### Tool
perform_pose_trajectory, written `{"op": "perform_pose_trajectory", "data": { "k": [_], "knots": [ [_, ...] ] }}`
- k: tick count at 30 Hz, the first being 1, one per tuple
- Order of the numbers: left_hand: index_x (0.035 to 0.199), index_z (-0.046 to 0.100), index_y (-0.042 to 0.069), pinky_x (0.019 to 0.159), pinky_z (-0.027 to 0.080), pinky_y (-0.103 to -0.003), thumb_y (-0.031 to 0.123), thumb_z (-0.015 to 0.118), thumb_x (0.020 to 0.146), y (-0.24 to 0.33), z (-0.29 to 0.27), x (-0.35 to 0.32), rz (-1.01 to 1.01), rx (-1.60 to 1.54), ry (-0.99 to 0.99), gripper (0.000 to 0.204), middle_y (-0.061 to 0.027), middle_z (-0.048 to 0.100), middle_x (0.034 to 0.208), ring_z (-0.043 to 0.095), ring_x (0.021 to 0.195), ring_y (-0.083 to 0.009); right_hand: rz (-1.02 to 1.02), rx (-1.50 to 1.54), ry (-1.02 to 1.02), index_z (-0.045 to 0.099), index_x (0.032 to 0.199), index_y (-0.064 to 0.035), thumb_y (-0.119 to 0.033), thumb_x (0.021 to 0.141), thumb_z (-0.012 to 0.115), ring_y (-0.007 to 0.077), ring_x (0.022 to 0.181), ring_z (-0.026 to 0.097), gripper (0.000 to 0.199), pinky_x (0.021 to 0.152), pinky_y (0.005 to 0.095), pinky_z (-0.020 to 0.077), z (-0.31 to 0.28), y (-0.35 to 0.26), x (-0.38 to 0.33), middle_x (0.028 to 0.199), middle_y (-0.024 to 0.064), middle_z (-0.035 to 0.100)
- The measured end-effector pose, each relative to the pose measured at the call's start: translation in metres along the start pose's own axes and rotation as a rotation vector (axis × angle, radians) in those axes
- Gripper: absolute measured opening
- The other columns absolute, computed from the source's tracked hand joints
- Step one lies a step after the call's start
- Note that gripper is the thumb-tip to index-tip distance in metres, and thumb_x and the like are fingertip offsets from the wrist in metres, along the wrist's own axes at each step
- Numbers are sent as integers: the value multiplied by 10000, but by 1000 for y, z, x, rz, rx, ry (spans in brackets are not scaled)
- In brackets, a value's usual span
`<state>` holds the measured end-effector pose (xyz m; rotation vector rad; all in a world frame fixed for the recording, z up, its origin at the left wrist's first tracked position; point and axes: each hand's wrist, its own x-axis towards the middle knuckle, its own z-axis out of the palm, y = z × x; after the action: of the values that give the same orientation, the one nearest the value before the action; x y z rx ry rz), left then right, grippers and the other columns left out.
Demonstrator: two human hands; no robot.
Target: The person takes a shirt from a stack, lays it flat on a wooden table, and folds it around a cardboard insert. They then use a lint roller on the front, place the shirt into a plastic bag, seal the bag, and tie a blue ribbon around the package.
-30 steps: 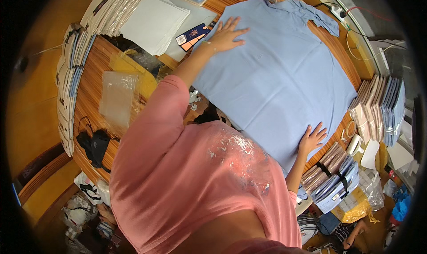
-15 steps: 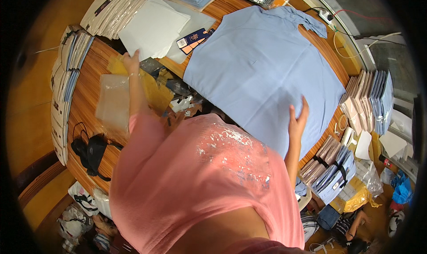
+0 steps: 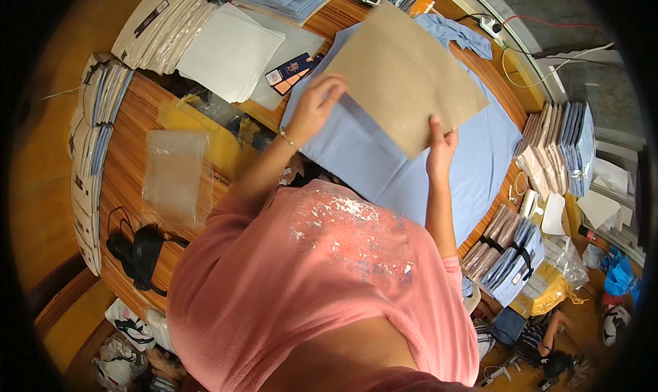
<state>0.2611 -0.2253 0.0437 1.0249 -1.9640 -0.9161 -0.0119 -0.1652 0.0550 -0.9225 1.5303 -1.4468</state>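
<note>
A brown cardboard sheet [image 3: 404, 69] is held tilted above a light blue folded shirt [image 3: 391, 172] spread on the table. My right hand [image 3: 441, 145] grips its near edge, thumb on top. At its left corner is my left hand [image 3: 317, 107], fingers curled against the edge and a thin bracelet on the wrist. The sheet covers much of the shirt's middle, while the collar end [image 3: 459, 34] shows at the far right. Dark blue and orange hang tags [image 3: 291, 72] lie left of the shirt. Farther left is a pile of pale sheets [image 3: 229, 49].
Clear plastic bags [image 3: 175, 172] and a black strapped item [image 3: 140, 251] lie on the left of the table. Packed shirts [image 3: 154, 28] are stacked along the far left. More folded shirts [image 3: 548, 141] stand at the right. An open gap with scraps [image 3: 240, 128] lies before me.
My left hand has moved right from the pale sheet pile to over the shirt. A cardboard sheet is now above the shirt, and my right hand has taken hold of its near edge.
</note>
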Motion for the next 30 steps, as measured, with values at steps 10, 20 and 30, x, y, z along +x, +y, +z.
{"op": "perform_pose_trajectory", "data": {
  "k": [10, 20, 30],
  "knots": [
    [1307, 390, 91, 1040, 139, -575, 213, 565, 798, -44, 12, -34, 24, 421, 261, 553, -165, 288, 1386, 205, 1302, -383, 439, -21, -117, 490, 1143, -32, -164, 856, 553, 143, 805, 594, 322, 598, 278, 481, -17, 37, -11, 985, 68, 608],
    [1341, 358, 159, 1024, 133, -607, 182, 541, 783, -51, 68, -56, -120, 630, -6, 588, -193, 254, 1376, 191, 1298, -388, 489, -115, -191, 429, 1167, -6, -148, 826, 592, 97, 547, 519, 404, 411, 239, 416, 28, 60, 11, 766, 42, 554],
    [1315, 398, 122, 1028, 153, -591, 199, 532, 797, -50, 73, -55, -100, 657, 20, 540, -191, 283, 1366, 211, 1292, -384, 227, -518, -222, 426, 1299, -28, -107, 750, 676, 149, 508, 524, 608, 427, 291, 436, 18, 63, 22, 640, 55, 517]
  ]
}}
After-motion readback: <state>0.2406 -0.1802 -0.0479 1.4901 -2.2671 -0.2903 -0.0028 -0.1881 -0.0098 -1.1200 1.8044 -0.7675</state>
